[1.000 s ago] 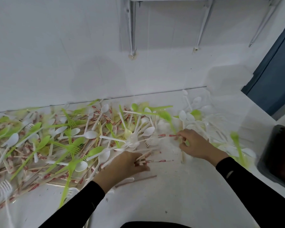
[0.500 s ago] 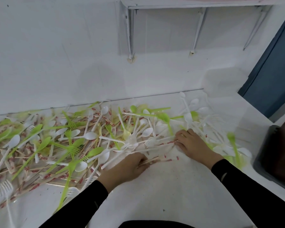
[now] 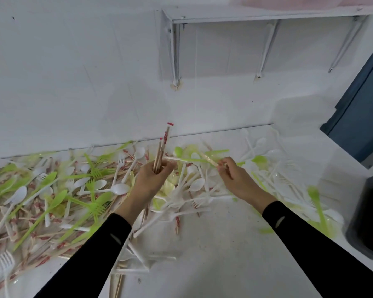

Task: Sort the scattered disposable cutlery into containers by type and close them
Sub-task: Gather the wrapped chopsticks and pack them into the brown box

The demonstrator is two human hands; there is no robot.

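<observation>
A big heap of scattered cutlery (image 3: 58, 190) covers the white table: green forks and spoons, white spoons and forks, and wooden chopsticks in red-printed wrappers. My left hand (image 3: 152, 179) is raised above the pile and grips a bundle of wrapped chopsticks (image 3: 163, 147) that stand almost upright. My right hand (image 3: 235, 175) pinches one wrapped chopstick (image 3: 208, 159) by its end, its tip pointing left toward the bundle. A clear plastic container (image 3: 138, 261) with white cutlery and chopsticks lies near my left forearm.
A dark bin (image 3: 368, 218) stands at the right edge of the table. More white and green cutlery (image 3: 289, 179) lies right of my right hand. A white wall and a bracketed shelf (image 3: 267, 14) rise behind. Bare tabletop (image 3: 224, 254) lies between my forearms.
Both hands have lifted off the table. The left hand now holds a bundle of chopsticks upright, and the right hand has picked one chopstick out of the pile.
</observation>
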